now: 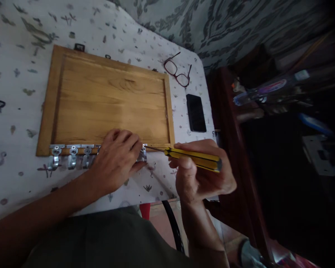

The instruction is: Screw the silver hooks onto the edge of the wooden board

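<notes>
One view, head: right hand (205,181), lower centre, fingers wrapped round screwdriver (198,158); left hand (114,160), fingers bunched over metal hooks (73,158), pinch unclear. Wooden panel (108,102), left of centre: probably stiff, light; hold by edges.

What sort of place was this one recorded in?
Probably a room in a home rather than a workshop: a printed tablecloth covers the work surface, and glasses and what looks like a phone lie on it.
</notes>
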`<state>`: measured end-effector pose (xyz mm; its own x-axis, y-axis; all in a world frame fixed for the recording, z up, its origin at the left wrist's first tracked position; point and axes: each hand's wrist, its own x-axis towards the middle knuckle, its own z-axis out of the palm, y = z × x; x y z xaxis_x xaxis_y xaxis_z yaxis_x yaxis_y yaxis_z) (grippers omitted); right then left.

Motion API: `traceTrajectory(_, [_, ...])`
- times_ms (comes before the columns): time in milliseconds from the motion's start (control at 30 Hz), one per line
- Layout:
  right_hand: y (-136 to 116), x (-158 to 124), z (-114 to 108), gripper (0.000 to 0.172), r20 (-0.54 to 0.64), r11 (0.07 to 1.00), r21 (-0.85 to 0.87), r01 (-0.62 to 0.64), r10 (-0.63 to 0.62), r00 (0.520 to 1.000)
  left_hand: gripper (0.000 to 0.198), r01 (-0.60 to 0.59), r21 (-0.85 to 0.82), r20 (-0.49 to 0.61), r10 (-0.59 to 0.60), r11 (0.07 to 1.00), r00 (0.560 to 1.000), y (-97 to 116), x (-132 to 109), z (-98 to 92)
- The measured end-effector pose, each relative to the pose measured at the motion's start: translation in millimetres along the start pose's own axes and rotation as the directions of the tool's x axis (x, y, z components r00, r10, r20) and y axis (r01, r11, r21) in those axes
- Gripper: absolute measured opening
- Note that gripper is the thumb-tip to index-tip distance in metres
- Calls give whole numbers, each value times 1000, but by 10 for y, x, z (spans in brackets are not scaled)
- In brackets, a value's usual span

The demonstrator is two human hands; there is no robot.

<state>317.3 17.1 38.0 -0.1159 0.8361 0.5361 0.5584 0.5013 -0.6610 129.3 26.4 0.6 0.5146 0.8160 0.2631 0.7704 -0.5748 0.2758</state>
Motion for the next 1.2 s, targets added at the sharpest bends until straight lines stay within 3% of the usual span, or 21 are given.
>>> traceTrajectory(100, [22,-24,8,11,-148,999,-23,39,-42,988,25,1,-7,4,-1,1000,1000,2,1,-6])
traceTrajectory(567, [82,29,108,6,-74,997,-16,75,-76,994,29,-1,-1,-26,1,1000,1000,19,6,-17])
traceTrajectory(733, [35,92,84,6,1,1000,12,21,-21,1000,29,9,3,4,-9,1000,1000,12,1,-11])
traceTrajectory(867, [8,156,24,7,140,969,195,-150,124,982,32,-4,12,-17,4,1000,1000,5,2,-10])
traceTrajectory(1000, [25,208,-45,20,236,907,335,-254,180,955,33,-6,4,-19,6,1000,1000,7,4,-7])
traceTrajectory(1100, [67,234,-89,25,302,901,368,-231,119,946,32,-1,-6,-23,1,1000,1000,10,4,-4])
traceTrajectory(1200, [99,236,-98,20,288,936,322,-139,43,957,32,-1,-4,-28,1,1000,1000,11,4,1])
